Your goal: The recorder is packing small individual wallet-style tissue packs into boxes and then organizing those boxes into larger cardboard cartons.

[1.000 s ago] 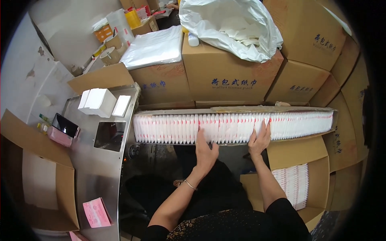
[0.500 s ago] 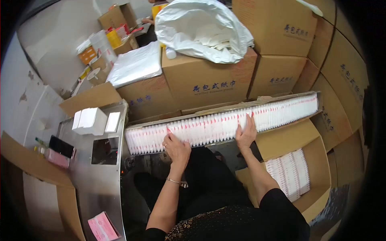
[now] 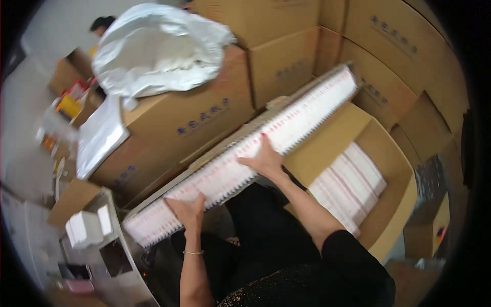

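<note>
Long row of packets [image 3: 245, 158], centre frame, is looking like thin white-and-red paper w/ a matt face. Cardboard boxes [image 3: 204, 117] behind are showing dull brown, rough-ish card. Crumpled bag [image 3: 153, 51], upper left, is gleaming like glossy plastic film. Worktop [image 3: 128, 266], lower left, is reflecting like smooth grey metal.

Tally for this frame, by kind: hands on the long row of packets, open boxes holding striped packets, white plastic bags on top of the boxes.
Hands on the row of packets: 2, left hand and right hand
Open boxes holding striped packets: 1
White plastic bags on the boxes: 1
Total: 4
</note>
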### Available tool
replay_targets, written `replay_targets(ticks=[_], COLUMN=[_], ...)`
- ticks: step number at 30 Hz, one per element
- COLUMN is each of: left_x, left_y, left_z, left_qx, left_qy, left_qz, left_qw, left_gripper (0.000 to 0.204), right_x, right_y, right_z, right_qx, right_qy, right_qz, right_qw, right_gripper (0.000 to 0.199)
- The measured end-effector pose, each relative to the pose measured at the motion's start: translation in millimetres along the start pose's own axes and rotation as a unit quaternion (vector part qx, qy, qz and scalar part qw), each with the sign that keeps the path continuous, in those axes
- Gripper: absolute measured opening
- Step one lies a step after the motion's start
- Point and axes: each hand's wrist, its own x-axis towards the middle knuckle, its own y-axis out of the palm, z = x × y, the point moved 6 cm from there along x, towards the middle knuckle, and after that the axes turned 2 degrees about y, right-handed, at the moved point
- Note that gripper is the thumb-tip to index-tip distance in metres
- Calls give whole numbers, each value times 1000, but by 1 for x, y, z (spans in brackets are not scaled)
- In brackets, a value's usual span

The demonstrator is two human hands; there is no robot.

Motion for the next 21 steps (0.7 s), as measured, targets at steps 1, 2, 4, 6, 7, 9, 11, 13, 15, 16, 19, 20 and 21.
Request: replay_targets(ticks=[1, 2, 4, 6, 7, 9, 11, 13, 15, 16, 19, 20, 21], left_x=[-1, -3, 0, 4, 1, 1, -2, -13, -21, -32, -43, -50, -60], left_y=[-1, 1, -3, 6, 4, 1, -1, -17, -30, -46, -39, -23, -3], left_z=[1, -3, -3, 10, 2, 16, 2, -16, -30, -65, -147, -178, -216], left_qx=[-9, -15, 38, 31, 14, -3, -22, -32, -17, -76, -42, -65, -95], left_qy=[-17, -5, -22, -53, -89, -75, -58, -121, -108, -74, 162, 198, 236], left_qz=[-24, -2, -68, -34, -6, -17, -18, 21, 22, 16, -13, 51, 120], left_qw=[1000, 1000, 997, 998, 996, 997, 998, 992, 994, 994, 986, 977, 960], left_gripper=[103, 103, 88, 88, 87, 87, 86, 85, 82, 81, 75, 73, 72], right_x=[6, 6, 8, 0, -3, -6, -10, -20, -40, -48, -76, -88, -106], right_y=[5, 10, 16, 19, 14, 13, 12, -1, -32, -63, -132, -150, -175], right_z=[3, 7, 8, 7, 7, 13, 8, 0, 11, 22, -30, -60, -94], right_qx=[-27, 9, 48, 48, 48, 38, 53, 34, 70, 123, 251, 306, 353], right_qy=[10, -3, -54, -84, -76, 17, 1, -4, -47, 5, -71, 12, 98], right_qz=[7, 28, 16, -25, -37, 54, 55, 15, -32, 51, -176, -167, -165], right_qw=[1000, 1000, 997, 995, 995, 998, 997, 999, 996, 991, 949, 937, 915], right_gripper=[125, 127, 129, 128, 128, 128, 129, 128, 127, 121, 109, 103, 97])
